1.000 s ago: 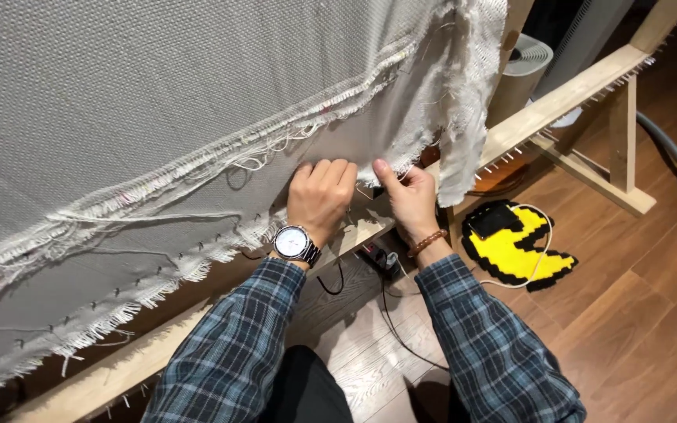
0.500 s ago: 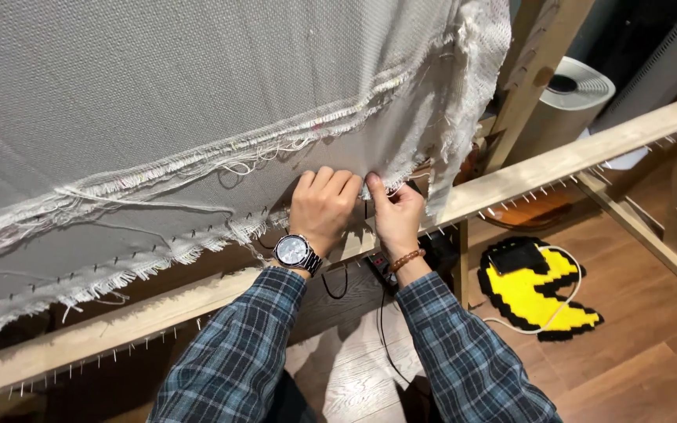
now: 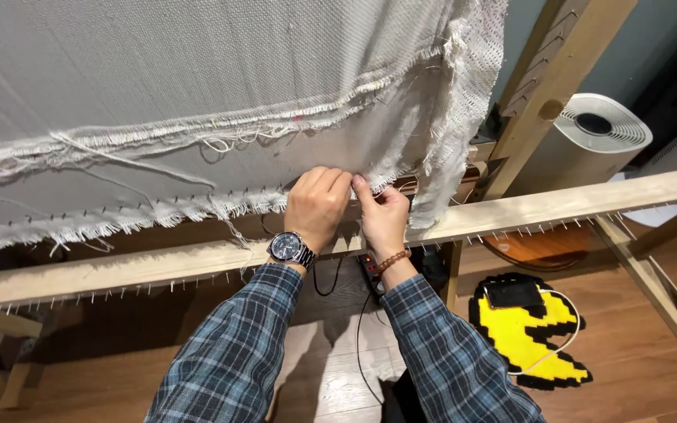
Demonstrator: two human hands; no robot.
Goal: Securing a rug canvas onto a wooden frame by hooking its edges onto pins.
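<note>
A large grey-white woven cloth [image 3: 197, 70] hangs stretched on a wooden frame, with a frayed bottom edge [image 3: 119, 219]. My left hand [image 3: 316, 205], with a wristwatch, pinches that frayed edge near its right end. My right hand [image 3: 381, 218], wearing a bead bracelet, grips the same edge right beside it, thumb up against the fabric. Both hands sit just above a wooden bar [image 3: 511, 211] studded with small nails. A loose fringed strip of cloth [image 3: 456, 117] hangs down at the right of my hands.
A slanted wooden frame post [image 3: 558, 78] rises at the right. A round white appliance [image 3: 597, 129] stands behind it. On the wood floor lie a yellow and black rug [image 3: 530, 337], a power strip [image 3: 370, 270] and black cables [image 3: 362, 352].
The view has shifted so my hands sit higher and more central. Both hands stay pinched on the frayed cloth edge, moved slightly along the nailed bar.
</note>
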